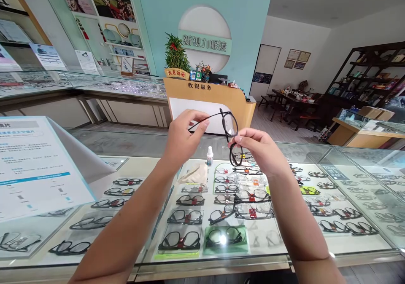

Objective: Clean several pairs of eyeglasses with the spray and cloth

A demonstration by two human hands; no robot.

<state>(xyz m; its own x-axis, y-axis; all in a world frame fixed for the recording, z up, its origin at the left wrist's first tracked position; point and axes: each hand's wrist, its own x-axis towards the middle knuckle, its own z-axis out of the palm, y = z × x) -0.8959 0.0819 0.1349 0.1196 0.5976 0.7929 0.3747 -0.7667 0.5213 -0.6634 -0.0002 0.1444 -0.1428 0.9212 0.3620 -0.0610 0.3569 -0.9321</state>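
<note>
A pair of black-framed eyeglasses [225, 119] is held up above the glass display counter, turned so that one lens sits above the other. My left hand [187, 133] is closed on a thin dark temple arm, pinched between thumb and fingers. At the bridge and lens rims, my right hand [253, 144] grips the frame between thumb and fingers. Below on the counter stand a small white bottle [209, 156] and a crumpled beige cloth [195, 175], both apart from my hands.
Rows of eyeglasses [179, 240] fill the glass display counter [148, 256]. A large printed sign [38, 166] stands at the left. Beyond is a wooden cashier desk [209, 92] with a plant [177, 54]. Further right are a dark table [292, 96] and shelves [363, 77].
</note>
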